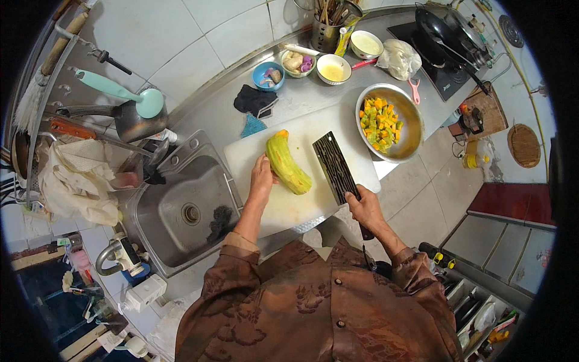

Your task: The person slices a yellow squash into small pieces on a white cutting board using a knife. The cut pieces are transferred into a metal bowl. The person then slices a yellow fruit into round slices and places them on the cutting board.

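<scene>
On a white cutting board (280, 217) lies a long, curved piece of peeled yellow-green squash (287, 163), with orange flesh showing at its upper end. My left hand (262, 176) touches its left side, the fingers partly hidden by it. My right hand (364, 206) grips a cleaver (335, 167) with a dark, patterned blade, held to the right of the squash, over the board. A metal bowl (414, 131) at the board's upper right corner holds diced green and orange squash (381, 124).
A steel sink (181, 221) is left of the board. Behind it stand a blue bowl (258, 77), several patterned bowls, a black cloth (253, 99) and a plastic bag (398, 59). A pink peeler (414, 92) lies near the metal bowl. A wok (432, 36) sits on the cooktop, far right.
</scene>
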Tool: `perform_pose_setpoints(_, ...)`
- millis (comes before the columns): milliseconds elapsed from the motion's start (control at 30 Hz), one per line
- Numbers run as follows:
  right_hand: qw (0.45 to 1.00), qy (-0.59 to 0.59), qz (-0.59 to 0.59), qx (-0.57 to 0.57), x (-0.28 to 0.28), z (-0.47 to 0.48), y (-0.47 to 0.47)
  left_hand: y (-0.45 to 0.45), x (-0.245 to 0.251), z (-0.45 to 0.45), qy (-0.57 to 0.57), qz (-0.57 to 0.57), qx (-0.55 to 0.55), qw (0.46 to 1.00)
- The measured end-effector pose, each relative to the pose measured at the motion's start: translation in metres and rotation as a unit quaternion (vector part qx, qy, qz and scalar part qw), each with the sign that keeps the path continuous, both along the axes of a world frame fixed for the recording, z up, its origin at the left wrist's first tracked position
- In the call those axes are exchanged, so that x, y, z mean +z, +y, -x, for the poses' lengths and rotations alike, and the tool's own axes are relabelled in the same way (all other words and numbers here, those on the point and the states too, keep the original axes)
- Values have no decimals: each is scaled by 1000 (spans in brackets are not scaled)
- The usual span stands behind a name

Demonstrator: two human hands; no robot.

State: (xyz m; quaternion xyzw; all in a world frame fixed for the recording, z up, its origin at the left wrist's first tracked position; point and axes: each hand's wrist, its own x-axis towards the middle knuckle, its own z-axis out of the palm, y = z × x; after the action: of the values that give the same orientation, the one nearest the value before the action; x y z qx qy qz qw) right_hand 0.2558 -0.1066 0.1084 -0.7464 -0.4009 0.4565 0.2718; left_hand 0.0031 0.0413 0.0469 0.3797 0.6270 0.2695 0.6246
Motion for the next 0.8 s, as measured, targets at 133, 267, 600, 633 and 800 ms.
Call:
perform_pose_setpoints(133, 1000, 19, 19, -9, 7, 3, 2, -1, 17, -6, 128, -156, -101, 974)
perform_pose_setpoints(267, 1000, -10, -8, 16, -8, 1, -3, 0, 47, -20, 437, -467, -324, 697)
perform_pose_setpoints(600, 999, -25, -29, -39, -11, -8, -10, 53, 79, -36, 393, -452, -607, 523)
perform_pose_setpoints(633, 999, -20, -22, -42, -9, -10, -10, 53, 88, -37, 400, -411, -627, 527)
perform_pose_setpoints(800, 997, -35, -48, -47, -15, -14, -12, 39, 49, -25, 365, -248, -461, 770)
